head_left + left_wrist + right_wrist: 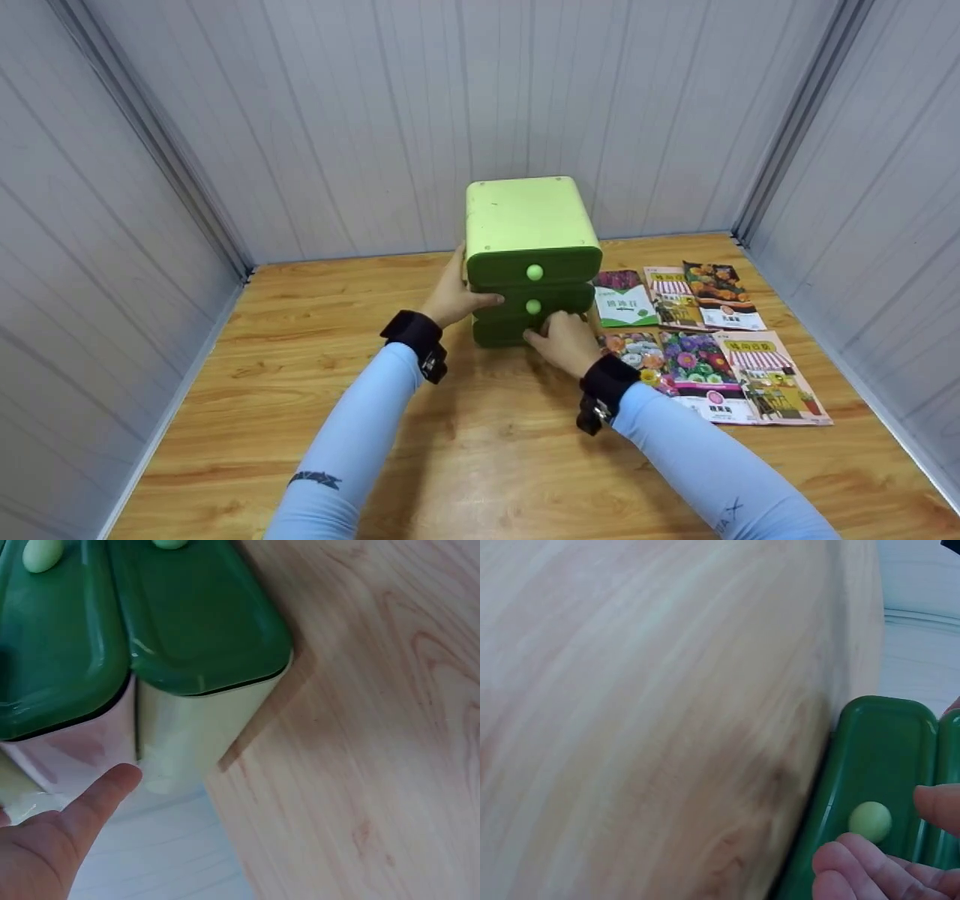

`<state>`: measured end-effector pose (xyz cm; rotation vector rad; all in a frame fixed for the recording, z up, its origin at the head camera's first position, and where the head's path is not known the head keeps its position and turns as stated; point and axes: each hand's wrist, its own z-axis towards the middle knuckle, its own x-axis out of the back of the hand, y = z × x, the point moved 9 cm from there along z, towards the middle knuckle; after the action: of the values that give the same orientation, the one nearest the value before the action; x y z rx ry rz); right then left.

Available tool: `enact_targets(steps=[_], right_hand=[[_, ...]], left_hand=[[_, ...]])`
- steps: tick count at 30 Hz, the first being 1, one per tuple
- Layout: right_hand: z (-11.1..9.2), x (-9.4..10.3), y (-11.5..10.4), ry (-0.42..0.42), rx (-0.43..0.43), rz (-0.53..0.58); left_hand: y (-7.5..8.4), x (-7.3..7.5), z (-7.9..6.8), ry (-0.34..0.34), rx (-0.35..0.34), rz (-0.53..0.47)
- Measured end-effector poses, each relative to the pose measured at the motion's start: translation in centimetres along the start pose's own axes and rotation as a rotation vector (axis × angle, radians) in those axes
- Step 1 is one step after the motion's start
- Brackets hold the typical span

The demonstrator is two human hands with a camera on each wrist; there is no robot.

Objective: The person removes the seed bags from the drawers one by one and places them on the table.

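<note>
A small three-drawer cabinet (529, 217) with a pale yellow-green top stands on the table, its dark green drawer fronts closed. Along its left side rests my left hand (454, 296), thumb extended toward the front at middle-drawer height. My right hand (566, 343) is at the bottom drawer (495, 332). In the right wrist view, its fingertips lie right beside the round light green knob (870, 821), while the thumb (937, 808) stays apart from it. The knobs of the top drawer (534, 272) and middle drawer (533, 307) show above that hand.
Several flower seed packets lie flat in two rows right of the cabinet, among them a white-and-green one (625, 306) and a striped-awning one (772, 375). My right wrist overlaps the nearer row. Pale panel walls (337, 135) enclose the wooden table (315, 352) at back and sides.
</note>
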<state>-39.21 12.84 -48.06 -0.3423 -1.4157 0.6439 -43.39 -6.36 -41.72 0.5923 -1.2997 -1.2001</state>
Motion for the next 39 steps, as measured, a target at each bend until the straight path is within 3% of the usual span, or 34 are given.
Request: enact_targets(steps=[4,17,24,39], right_hand=[[0.2,-0.8,0.4,0.010,-0.017,0.005],[1.1,-1.8,1.2,0.011,-0.072,0.014],[1.4,-2.0,1.3,-0.028,-0.097,0.025],[1.1,-1.6,1.5,-0.013,-0.065,0.039]], left_hand=[[-0.1,-0.5,0.0,-0.022,-0.044,-0.018],[-0.3,-1.7,0.2,-0.037,-0.086,-0.027],[-0.6,-1.7,0.0,-0.020,-0.015,0.010],[-0.8,-1.7,-0.2,0.013,0.031,0.025]])
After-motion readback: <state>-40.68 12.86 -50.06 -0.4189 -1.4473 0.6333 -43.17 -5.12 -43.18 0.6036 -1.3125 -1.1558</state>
